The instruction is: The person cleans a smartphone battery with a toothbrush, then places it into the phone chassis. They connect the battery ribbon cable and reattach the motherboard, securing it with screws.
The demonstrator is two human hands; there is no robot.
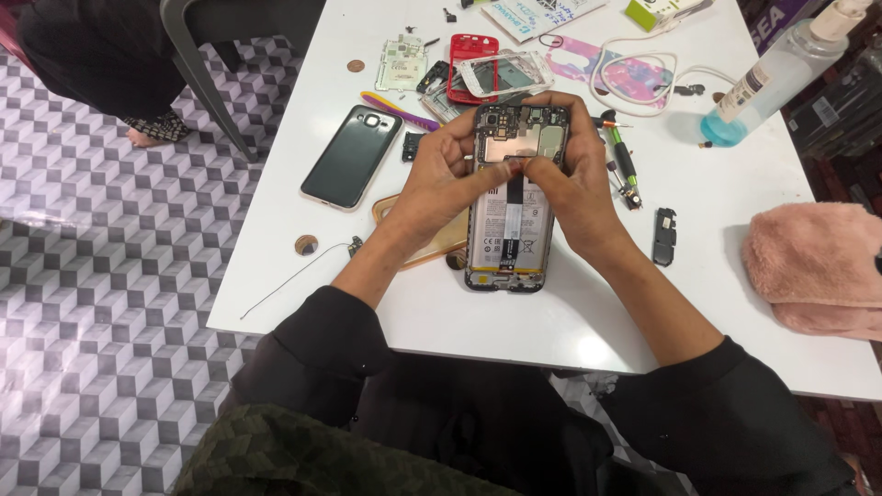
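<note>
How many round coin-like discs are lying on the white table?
2. One disc lies near the table's far edge, beside a green circuit board; another disc lies by the near-left edge. Others may be hidden under the hands.

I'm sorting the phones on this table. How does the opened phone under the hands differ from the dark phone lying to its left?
The opened phone has no back cover, so its battery and circuit board show; the dark phone has its back cover on. The opened phone is gripped by the left hand and right hand, while the dark phone lies untouched. The opened phone lies straight, the dark one slanted. Both rest screen-down on the white table.
</note>
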